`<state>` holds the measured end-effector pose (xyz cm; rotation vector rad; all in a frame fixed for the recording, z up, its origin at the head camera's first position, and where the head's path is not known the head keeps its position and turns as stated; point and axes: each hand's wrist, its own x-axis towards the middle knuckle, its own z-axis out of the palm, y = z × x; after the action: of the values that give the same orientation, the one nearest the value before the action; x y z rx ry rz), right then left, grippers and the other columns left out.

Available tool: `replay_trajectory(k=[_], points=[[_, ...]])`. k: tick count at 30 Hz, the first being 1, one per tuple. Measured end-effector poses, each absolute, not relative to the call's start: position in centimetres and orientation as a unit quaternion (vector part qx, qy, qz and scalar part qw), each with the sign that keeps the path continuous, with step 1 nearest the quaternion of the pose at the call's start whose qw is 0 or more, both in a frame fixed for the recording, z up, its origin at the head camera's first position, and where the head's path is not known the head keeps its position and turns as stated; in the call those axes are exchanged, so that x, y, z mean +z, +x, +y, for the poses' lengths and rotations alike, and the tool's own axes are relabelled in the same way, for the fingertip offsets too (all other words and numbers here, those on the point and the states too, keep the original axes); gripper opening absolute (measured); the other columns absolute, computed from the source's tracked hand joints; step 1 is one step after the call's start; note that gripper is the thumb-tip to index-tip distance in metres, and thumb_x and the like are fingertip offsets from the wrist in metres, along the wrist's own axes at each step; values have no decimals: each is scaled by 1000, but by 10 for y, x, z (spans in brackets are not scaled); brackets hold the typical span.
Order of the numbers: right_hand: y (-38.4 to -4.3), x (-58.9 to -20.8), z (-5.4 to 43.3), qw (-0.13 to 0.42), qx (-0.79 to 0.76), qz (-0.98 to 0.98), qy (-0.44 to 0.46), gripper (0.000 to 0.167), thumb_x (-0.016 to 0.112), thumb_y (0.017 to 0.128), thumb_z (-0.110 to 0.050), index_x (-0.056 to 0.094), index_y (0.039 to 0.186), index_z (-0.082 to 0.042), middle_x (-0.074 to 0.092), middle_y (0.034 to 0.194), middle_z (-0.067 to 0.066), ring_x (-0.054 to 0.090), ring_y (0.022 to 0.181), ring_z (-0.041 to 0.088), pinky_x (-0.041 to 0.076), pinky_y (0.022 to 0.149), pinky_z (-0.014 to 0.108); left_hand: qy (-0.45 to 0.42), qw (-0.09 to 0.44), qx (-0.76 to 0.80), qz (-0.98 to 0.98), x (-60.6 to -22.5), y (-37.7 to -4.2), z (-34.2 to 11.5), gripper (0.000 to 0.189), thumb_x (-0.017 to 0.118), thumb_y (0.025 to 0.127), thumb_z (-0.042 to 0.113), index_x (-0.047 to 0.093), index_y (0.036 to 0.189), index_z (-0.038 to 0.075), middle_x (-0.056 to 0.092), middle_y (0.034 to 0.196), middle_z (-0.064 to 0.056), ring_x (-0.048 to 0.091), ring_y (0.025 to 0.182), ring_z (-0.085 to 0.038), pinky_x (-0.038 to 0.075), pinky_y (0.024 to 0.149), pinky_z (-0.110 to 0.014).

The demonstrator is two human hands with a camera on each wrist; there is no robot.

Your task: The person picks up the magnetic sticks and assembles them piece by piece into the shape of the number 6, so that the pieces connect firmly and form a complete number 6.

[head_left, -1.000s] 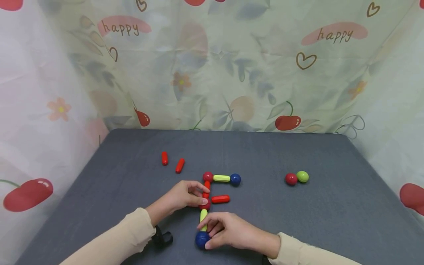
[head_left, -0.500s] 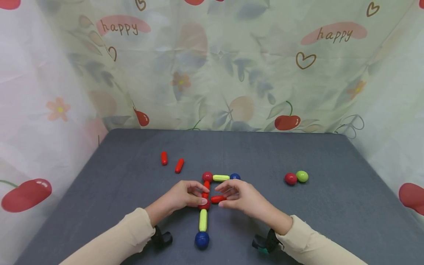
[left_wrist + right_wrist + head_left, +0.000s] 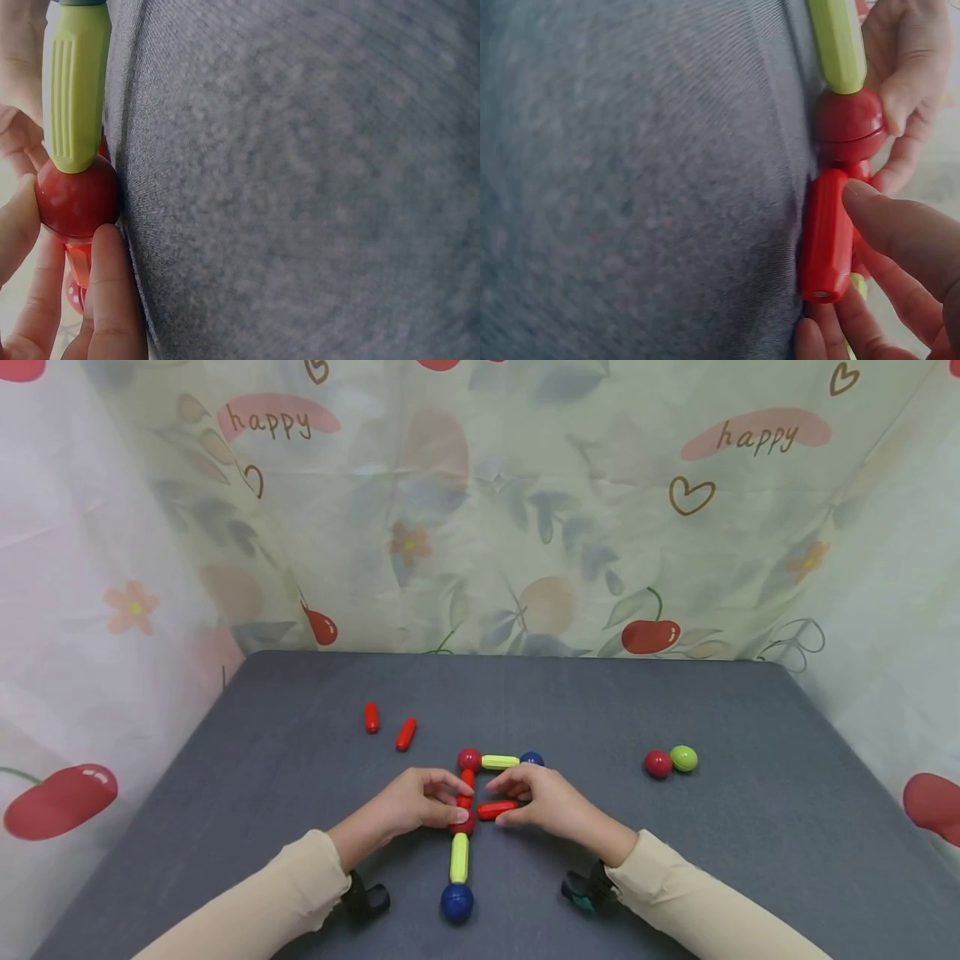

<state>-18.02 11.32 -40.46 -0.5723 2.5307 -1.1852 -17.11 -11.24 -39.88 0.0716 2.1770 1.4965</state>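
Observation:
Magnetic balls and rods form a joined chain down the middle of the table. My left hand [image 3: 408, 802] pinches its middle red ball [image 3: 79, 196] between thumb and finger; a red rod above it is partly hidden by the fingers. Below that ball runs a yellow-green rod [image 3: 459, 858] to a blue ball [image 3: 457, 903]. A loose-looking red rod [image 3: 827, 236] lies just right of the middle ball. Around it, my right hand [image 3: 551, 806] has its thumb at the near side and loosely bent fingers beyond. The thumb overlaps the rod in the right wrist view; firm contact is unclear.
At the chain's top, a red ball [image 3: 469, 760] joins a yellow-green rod [image 3: 500, 762] and a partly covered blue ball [image 3: 532, 759]. Two red rods [image 3: 372, 717] lie at the back left. To the right sit a red ball [image 3: 658, 764] and a green ball [image 3: 684, 758].
My right hand has left the lower blue ball and moved up to the red rod beside the middle ball, then shifted slightly there. The left hand keeps its place.

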Motion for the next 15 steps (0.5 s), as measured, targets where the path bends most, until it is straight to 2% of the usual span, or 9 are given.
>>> replay_trajectory(k=[9, 15], points=[[-184, -407, 108, 162, -376, 887, -215, 33, 84, 74, -10, 73, 105, -14, 68, 97, -4, 56, 81, 12, 50, 75, 30, 27, 250, 552, 795, -398, -171, -112, 32, 78, 82, 11, 69, 112, 7, 65, 90, -8, 66, 75, -14, 57, 78, -33], [-182, -408, 106, 149, -363, 895, -214, 26, 82, 76, -10, 74, 101, -15, 68, 93, -5, 55, 79, 12, 48, 74, 29, 27, 248, 553, 795, -398, -171, -112, 32, 78, 81, 12, 69, 112, 7, 64, 90, -9, 66, 75, -14, 57, 77, -33]])
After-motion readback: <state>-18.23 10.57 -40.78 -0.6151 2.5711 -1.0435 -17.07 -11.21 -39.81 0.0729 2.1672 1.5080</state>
